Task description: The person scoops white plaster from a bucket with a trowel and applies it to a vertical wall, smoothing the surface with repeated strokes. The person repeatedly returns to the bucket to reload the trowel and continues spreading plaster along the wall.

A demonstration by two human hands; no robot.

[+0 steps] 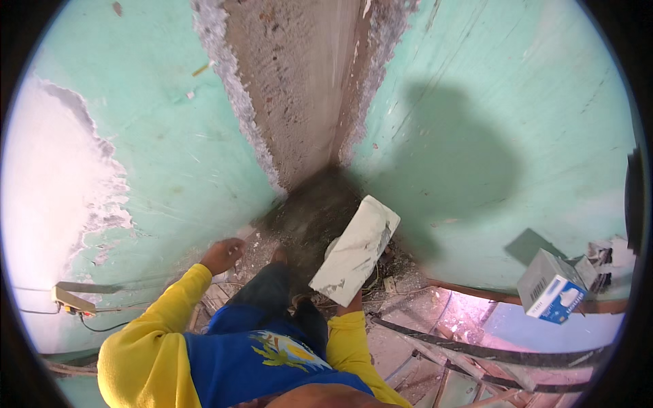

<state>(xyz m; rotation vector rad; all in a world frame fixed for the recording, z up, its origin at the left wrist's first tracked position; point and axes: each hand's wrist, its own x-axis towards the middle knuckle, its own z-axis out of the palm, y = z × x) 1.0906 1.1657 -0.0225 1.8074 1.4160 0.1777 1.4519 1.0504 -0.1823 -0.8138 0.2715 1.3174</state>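
Observation:
My right hand (354,304) is mostly hidden behind a pale rectangular board (357,251) smeared with grey. It grips the board from the underside, and the board is tilted in front of the wall corner. My left hand (223,256) hangs near the left wall with its fingers loosely bent and a little apart, holding nothing. Bare brown-grey render (296,88) runs down the corner between ragged edges of green-painted plaster. Below it lies a dark patch (313,204) at the foot of the corner.
Rubble and dust lie around my feet (280,255). At right, a grey-and-blue carton (552,285) sits on a ledge by the green wall (462,177). A dark curved bar (476,350) crosses the lower right above wooden strips. An electrical box (71,299) with cables hangs at left.

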